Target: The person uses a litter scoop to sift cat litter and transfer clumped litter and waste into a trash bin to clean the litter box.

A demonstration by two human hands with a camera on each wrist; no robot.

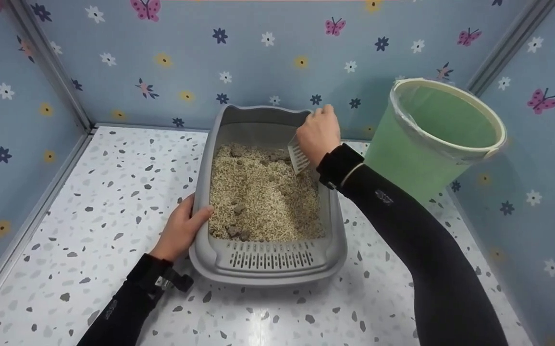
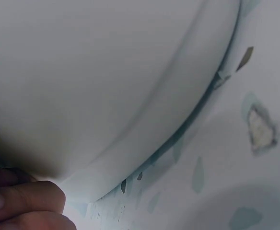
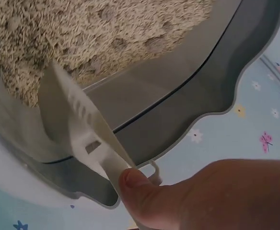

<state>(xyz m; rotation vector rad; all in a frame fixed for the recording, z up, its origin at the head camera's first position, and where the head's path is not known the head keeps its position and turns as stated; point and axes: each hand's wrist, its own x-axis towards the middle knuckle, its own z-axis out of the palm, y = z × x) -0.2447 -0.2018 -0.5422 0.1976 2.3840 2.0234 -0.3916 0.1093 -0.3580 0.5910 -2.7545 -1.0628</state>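
Note:
A grey litter box (image 1: 267, 276) holds pale pellet litter (image 1: 267, 192) with several darker clumps, some near the front left and some along the back. My left hand (image 1: 179, 229) grips the box's left rim, thumb over the edge; its curled fingers (image 2: 32, 203) show against the outer wall in the left wrist view. At the back right corner my right hand (image 1: 319, 134) holds a light-coloured slotted litter scoop (image 1: 298, 157) by its handle. The scoop's blade (image 3: 65, 108) tilts down beside the inner wall, its tip overlapping the litter's edge in the right wrist view.
A green bin (image 1: 397, 154) with a cream rim and a clear liner stands to the right of the box. Blue flower-patterned panels (image 1: 162, 43) enclose the back and both sides. The floor (image 1: 109, 206) is white with grey speckles.

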